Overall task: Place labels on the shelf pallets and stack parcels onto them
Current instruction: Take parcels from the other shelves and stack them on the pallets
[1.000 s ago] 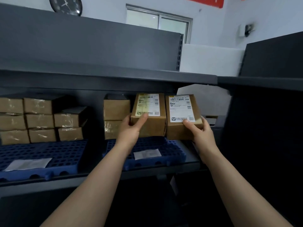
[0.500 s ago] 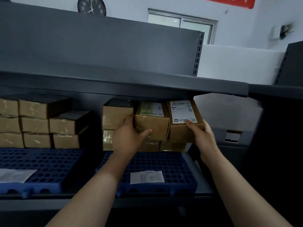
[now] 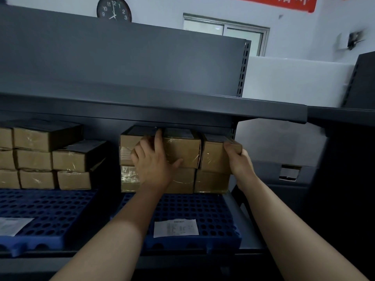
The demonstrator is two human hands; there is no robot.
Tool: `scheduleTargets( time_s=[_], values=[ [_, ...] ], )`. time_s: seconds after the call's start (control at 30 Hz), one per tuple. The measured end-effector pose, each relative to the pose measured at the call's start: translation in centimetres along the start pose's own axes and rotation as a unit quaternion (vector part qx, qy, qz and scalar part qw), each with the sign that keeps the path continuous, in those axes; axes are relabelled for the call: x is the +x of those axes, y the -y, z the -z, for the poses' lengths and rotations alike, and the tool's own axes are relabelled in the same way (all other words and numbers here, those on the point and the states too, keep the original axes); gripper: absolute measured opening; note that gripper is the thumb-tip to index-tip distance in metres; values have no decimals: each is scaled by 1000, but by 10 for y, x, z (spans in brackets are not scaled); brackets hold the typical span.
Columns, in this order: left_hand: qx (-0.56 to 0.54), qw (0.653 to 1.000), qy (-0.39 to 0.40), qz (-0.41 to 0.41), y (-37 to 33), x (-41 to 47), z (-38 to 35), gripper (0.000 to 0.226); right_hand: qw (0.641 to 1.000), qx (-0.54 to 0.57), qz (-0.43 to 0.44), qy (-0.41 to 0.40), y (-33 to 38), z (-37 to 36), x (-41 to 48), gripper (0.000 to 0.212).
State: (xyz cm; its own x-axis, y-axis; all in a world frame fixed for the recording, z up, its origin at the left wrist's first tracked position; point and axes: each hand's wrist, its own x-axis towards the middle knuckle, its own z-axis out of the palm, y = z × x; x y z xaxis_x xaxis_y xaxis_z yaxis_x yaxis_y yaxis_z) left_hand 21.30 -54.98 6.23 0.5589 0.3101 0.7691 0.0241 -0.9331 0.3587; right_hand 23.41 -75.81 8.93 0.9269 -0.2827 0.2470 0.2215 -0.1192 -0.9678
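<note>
Brown cardboard parcels form a two-tier stack (image 3: 211,182) at the centre of the frame, seated at the rear of the blue pallet (image 3: 192,211). The upper tier holds three units side by side: left parcel (image 3: 126,146), middle parcel (image 3: 182,153) and right parcel (image 3: 213,157), all just below the upper shelf (image 3: 162,110).

The left hand (image 3: 154,167) lies flat against the front of the stack, across the joint between the left and middle parcels. Its fingers (image 3: 158,138) are straight and spread, the index pointing up and the thumb laid on the middle parcel's front face; they enclose nothing. The right hand (image 3: 240,165) grips the right parcel at its front right corner, digits curled round that corner.

A white label (image 3: 175,228) lies on the front part of the blue pallet, well apart from the stack. At the left of the frame, a second pallet (image 3: 46,211) carries a second label (image 3: 14,226) and a second stack (image 3: 50,159) of parcels. A wall clock (image 3: 114,9) hangs at the top.
</note>
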Motion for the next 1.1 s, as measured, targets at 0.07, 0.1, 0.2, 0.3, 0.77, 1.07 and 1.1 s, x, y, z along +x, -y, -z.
scheduleTargets(
  time_s=[0.07,0.1,0.2,0.3,0.77,1.07,1.1],
  values=[
    [2,1000,10,-4,0,2,-2,105,1000,-4,-3,16,-2,-4,5,49],
    [0,1000,12,-4,1,2,-3,105,1000,-3,-11,26,-2,-5,7,59],
    [-13,1000,-10,-7,7,2,-4,105,998,7,-36,42,-6,-6,11,78],
    [-50,997,-44,27,24,3,0,111,997,42,-43,51,-14,-5,9,61],
    [-344,910,117,199,73,8,2,128,999,17,-10,29,-44,-16,9,71],
    [-342,908,112,216,71,8,1,129,999,-15,25,16,-51,-15,2,76],
    [-344,907,111,217,73,7,1,128,999,-25,32,12,-52,-15,1,74]
  ],
)
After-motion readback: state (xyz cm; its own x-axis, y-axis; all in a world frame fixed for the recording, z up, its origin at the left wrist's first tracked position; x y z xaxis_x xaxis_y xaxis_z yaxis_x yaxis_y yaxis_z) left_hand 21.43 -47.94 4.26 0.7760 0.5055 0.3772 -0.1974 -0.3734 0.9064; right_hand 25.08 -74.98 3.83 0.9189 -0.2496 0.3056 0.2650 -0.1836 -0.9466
